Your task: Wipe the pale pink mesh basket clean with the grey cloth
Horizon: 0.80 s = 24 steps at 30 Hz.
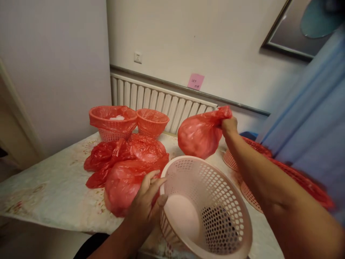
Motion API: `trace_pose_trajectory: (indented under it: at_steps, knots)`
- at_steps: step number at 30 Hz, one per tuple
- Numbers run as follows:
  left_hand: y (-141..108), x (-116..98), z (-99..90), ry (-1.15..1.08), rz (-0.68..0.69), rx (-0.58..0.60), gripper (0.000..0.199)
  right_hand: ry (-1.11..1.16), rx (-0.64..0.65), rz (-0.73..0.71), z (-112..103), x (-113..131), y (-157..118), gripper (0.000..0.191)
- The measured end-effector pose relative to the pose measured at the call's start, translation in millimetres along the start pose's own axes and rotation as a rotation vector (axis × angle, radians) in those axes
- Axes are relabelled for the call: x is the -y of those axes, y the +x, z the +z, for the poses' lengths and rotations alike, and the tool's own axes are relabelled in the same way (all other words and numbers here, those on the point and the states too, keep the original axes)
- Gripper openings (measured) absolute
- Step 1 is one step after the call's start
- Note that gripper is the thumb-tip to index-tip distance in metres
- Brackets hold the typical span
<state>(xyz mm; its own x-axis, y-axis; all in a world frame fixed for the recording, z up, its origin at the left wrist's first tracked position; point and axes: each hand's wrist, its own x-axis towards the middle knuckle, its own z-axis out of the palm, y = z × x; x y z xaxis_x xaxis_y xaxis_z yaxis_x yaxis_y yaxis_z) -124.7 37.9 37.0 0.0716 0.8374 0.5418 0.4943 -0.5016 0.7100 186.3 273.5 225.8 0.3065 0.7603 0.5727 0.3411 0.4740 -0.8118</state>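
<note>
A: Right hand (pixel 229 125): state?

B: Fingers closed round the gathered neck of a red bag (pixel 199 136). The bag hangs full and rounded, just beyond the far rim of the big pink basket (pixel 185 216); I cannot tell whether its underside clears the worktop (pixel 56 180).

A: And the left hand (pixel 144 201)?

B: Fingers bent and gripping the basket's left rim, thumb lapping over the edge. The basket tilts, mouth toward the person; pale solid base, perforated wall.

A: What lies about it?

B: A bulging red bag (pixel 122 183) just beside the left hand; contact uncertain. Behind that, crumpled red bags (pixel 147 147) in a heap. At the back left, two baskets lined with red plastic stand side by side: a wider basket (pixel 113 135) with something white (pixel 117 117) inside, and a smaller basket (pixel 152 124).

A: Right side?

B: More pink baskets (pixel 250 196) topped with red plastic, partly hidden by the right forearm. Blue curtain (pixel 307 126) beyond.

A: Backdrop?

B: White radiator (pixel 151 97) along the wall, pink note (pixel 196 81) above it; handwriting too small to read. Wall socket (pixel 137 57) to the note's left.
</note>
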Motion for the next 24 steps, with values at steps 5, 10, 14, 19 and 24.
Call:
trace_pose_trajectory:
  at_steps: [5,10,14,19,24]
  knots:
    - [3.6,-6.8,21.8,0.059,-0.013,-0.026,0.033,0.223,-0.218,-0.051,-30.9,73.7,10.1,0.045]
    - [5.8,-9.1,33.7,0.027,-0.023,-0.051,0.034,0.331,-0.189,-0.094,-55.2,127.2,-11.6,0.053]
    - [7.8,-7.7,36.6,0.007,-0.022,-0.100,0.037,0.338,-0.112,-0.043,-65.6,131.1,-47.9,0.048]
    - [9.5,-4.6,38.9,0.014,-0.005,-0.127,0.040,0.341,0.056,0.060,-70.7,98.5,-102.1,0.036]
    - [12.4,-6.0,41.0,0.030,-0.003,-0.118,0.044,0.147,0.196,0.118,-67.4,65.1,-155.2,0.015]
